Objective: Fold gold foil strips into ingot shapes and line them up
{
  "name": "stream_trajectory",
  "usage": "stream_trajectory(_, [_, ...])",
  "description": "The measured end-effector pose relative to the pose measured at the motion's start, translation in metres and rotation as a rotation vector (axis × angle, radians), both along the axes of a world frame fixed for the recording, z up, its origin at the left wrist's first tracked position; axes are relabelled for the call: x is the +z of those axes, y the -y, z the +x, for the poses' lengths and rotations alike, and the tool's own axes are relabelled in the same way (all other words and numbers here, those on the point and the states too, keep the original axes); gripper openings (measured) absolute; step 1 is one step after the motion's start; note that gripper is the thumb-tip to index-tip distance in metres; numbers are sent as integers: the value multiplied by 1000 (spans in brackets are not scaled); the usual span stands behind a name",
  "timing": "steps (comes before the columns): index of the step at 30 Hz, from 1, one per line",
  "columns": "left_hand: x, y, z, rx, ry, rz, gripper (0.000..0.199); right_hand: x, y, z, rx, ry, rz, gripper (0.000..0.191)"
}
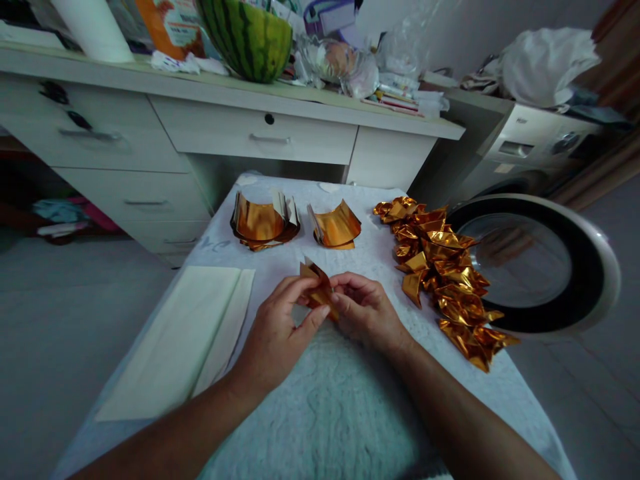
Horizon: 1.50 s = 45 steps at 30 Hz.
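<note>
Between my two hands is a partly folded sheet of gold foil paper (320,293), held above the cloth-covered table. My left hand (285,320) pinches it from the left, thumb in front and fingers behind. From the right, my right hand (367,308) grips its edge with thumb and curled fingers. Beyond the hands stand a larger stack of curved gold foil sheets (257,223) and a smaller curved stack (337,225). Along the table's right side lies a heap of folded gold foil pieces (440,267), shaped like ingots.
Pale paper sheets (170,340) lie on the table's left. Behind it is a white desk (260,127) bearing a cut watermelon (250,40), plastic bags and a paper roll (95,30). At right, an open washing machine door (595,267) reaches close to the foil heap.
</note>
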State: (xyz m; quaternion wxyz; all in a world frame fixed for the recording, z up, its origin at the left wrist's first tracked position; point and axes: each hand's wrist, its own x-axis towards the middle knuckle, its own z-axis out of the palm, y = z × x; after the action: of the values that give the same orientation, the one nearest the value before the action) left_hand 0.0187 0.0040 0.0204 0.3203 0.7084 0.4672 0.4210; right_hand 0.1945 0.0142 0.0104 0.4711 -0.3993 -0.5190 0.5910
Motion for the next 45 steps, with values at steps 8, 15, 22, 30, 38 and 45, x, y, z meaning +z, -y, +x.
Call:
stream_trajectory(8, [-3, -6, -3, 49, 334, -271, 24, 3, 6, -1, 205, 144, 114, 34])
stream_trajectory(15, [-8, -15, -9, 136, 448, -312, 23, 6, 3, 3, -210, 305, 150, 24])
stream_trajectory(22, [-8, -15, -6, 95, 505, -379, 23, 8, -2, 6, -279, 244, 139, 27])
stream_trajectory(30, [-7, -15, -6, 120, 464, -412, 45, -5, -8, 4, -188, 67, -65, 29])
stream_trajectory(38, [-10, -13, -9, 177, -227, -193, 40, -10, -8, 6, -249, 577, 142, 12])
stream_trajectory(45, [-15, -10, -10, 159, -673, 166, 23, -5, -7, 3, -177, 896, 249, 8])
